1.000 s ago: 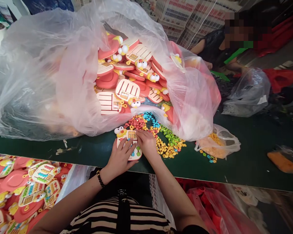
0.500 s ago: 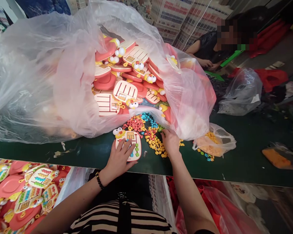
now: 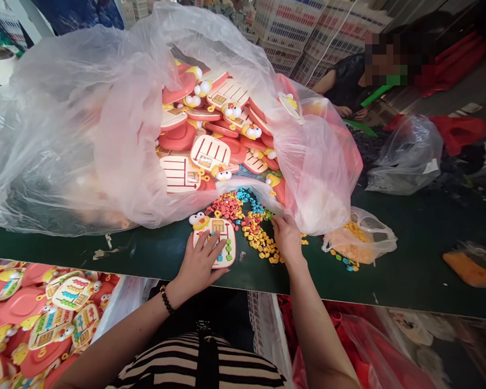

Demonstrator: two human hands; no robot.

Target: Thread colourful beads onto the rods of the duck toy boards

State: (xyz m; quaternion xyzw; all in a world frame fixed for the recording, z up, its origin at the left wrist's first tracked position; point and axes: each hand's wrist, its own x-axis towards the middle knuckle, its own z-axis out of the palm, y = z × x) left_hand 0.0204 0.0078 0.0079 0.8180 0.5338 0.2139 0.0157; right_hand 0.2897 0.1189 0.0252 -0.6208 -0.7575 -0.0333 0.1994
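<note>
My left hand [image 3: 200,262] lies with spread fingers across a toy board [image 3: 230,231], a cream and red plate with a yellow bird head and bulging eyes. Green and blue pieces sit in its slots, partly covered by my fingers. To the right, my right hand [image 3: 288,237] has its fingers pinched together beside some small green pieces [image 3: 268,214]; what they hold, if anything, is hidden. Loose yellow pieces [image 3: 263,243], red pieces [image 3: 227,206] and blue pieces [image 3: 245,195] are heaped between the board and a large plastic bag [image 3: 117,135].
Inside the large bag are many boards [image 3: 210,152] with bare slots. Filled boards [image 3: 71,292] pile up at lower left, below the green table [image 3: 146,254]. A small bag of yellow pieces [image 3: 358,240] lies on the right. Another person [image 3: 344,81] sits behind at right.
The view has shifted slightly. My right hand stays by the green pieces with its fingers drawn closer together; my left hand keeps its place on the board.
</note>
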